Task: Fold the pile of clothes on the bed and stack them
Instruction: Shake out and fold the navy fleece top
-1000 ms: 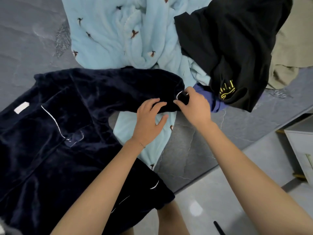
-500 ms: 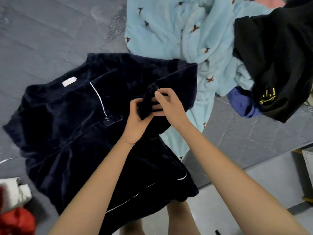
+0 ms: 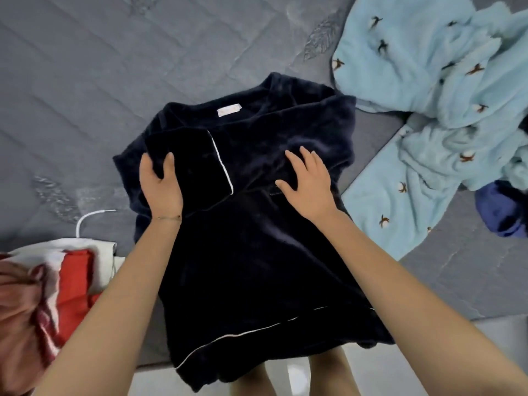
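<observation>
Grey quilted bed [image 3: 114, 67] carries a navy top [image 3: 257, 267] spread flat at its near edge, a pale blue fleece heap [image 3: 428, 81] to its right and red and white clothes [image 3: 74, 281] to its left. The right hand [image 3: 308, 187] presses on the top with fingers spread. The left hand [image 3: 161, 187] pinches its folded-in sleeve between thumb and fingers.

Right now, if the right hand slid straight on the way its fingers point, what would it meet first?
The right hand lies flat on the navy pajama top; sliding on, it would first meet that top's collar, then probably the bare grey mattress beyond.
</observation>
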The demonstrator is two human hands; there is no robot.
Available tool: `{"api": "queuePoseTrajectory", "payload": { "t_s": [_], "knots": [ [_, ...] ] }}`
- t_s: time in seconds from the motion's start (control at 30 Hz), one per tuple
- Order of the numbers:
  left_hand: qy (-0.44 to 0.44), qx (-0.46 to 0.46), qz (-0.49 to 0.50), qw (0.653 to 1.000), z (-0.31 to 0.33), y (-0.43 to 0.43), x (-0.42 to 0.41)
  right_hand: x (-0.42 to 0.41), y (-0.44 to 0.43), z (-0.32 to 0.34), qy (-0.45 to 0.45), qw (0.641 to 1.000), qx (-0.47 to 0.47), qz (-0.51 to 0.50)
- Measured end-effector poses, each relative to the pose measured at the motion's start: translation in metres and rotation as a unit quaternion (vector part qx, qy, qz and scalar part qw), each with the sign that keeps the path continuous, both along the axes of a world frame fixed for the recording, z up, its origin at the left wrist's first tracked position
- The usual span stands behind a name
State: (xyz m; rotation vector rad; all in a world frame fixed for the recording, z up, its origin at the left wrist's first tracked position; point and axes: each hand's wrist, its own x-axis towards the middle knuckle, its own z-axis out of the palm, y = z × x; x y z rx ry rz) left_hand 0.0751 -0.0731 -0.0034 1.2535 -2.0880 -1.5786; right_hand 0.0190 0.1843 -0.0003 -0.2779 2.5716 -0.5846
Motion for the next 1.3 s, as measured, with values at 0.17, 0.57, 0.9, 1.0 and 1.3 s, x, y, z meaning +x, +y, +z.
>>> {"api": "queuePoseTrajectory", "payload": {
  "t_s": [0.17,0.57,0.9,1.0,1.3],
  "knots": [
    [-0.038,-0.034,-0.008,0.999,-0.018,-0.051,0.027,0.006,-0.033,-0.006,0.026,0.998,0.029,0.040],
    [-0.107,-0.383,-0.173,0.901,-0.027,-0.070,0.049,0.014,-0.038,-0.016,0.010,0.989,0.124,0.074],
    [-0.190,-0.380,-0.469,0.774,-0.040,-0.037,0.074,0.048,-0.034,-0.004,0.040,0.989,0.126,0.073],
    [-0.145,-0.414,-0.434,0.787,-0.029,-0.024,0.083,0.059,-0.020,0.002,0.060,0.988,0.122,0.072],
    [-0.164,-0.387,-0.419,0.805,-0.020,0.029,0.173,0.094,0.050,0.006,0.069,0.990,0.116,0.029]
  ]
}}
